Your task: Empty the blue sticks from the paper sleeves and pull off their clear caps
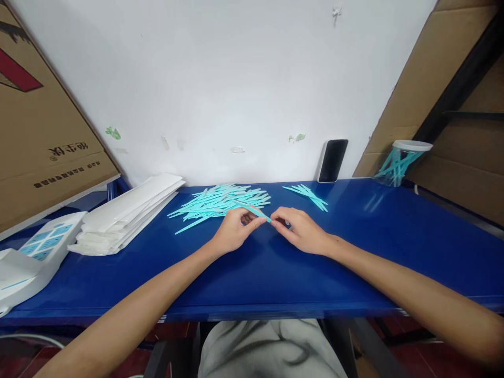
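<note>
A thin teal strip (258, 211), long and tapered, slants between my two hands just above the blue table. My left hand (233, 229) is closed on it, thumb and fingers pinching its middle part. The fingers of my right hand (298, 229) pinch together at its near right end. Behind my left hand spreads a loose heap of similar teal strips (220, 199), partly hidden by the fingers. A smaller pile of teal strips (307, 196) lies beyond my right hand. Fine detail on the held strip is too small to make out.
White paper-like sleeves (129, 210) are stacked at left, beside a white device with blue panels (47, 241). A dark-screened phone (333, 160) leans on the wall. A clear jar with a white lid (397, 163) holds teal strips at right. Cardboard (51, 126) flanks the blue table (275, 289).
</note>
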`<action>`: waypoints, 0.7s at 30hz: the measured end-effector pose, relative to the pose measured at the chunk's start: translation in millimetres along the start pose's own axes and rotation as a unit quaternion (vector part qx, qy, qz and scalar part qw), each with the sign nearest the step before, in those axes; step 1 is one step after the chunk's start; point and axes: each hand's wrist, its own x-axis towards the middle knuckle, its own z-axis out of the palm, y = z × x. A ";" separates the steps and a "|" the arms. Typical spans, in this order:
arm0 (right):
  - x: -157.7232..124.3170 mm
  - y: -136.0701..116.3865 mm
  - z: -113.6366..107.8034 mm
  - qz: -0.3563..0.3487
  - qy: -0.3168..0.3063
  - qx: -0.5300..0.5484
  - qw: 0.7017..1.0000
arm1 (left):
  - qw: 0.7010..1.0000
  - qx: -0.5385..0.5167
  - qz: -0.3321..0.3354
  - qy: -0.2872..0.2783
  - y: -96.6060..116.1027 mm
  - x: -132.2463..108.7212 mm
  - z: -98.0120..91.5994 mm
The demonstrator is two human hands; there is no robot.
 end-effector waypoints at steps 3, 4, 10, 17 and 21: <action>1.0 14.6 -9.6 0.066 0.051 -0.005 0.997 | 0.985 0.164 0.048 0.025 -6.5 1.1 -11.6; 0.7 23.2 -14.4 0.090 0.070 -0.020 0.993 | 0.971 0.229 0.066 0.025 -10.8 1.2 -17.2; -10.4 89.4 -42.8 0.265 0.068 -0.171 0.947 | 0.921 0.386 0.039 -0.025 -42.7 0.8 -48.5; -14.7 111.6 -46.7 0.351 0.069 -0.181 0.916 | 0.933 0.358 0.016 -0.021 -48.4 4.4 -53.5; -13.0 108.7 -47.6 0.382 0.055 -0.194 0.902 | 0.924 0.382 0.023 -0.019 -46.5 4.1 -52.2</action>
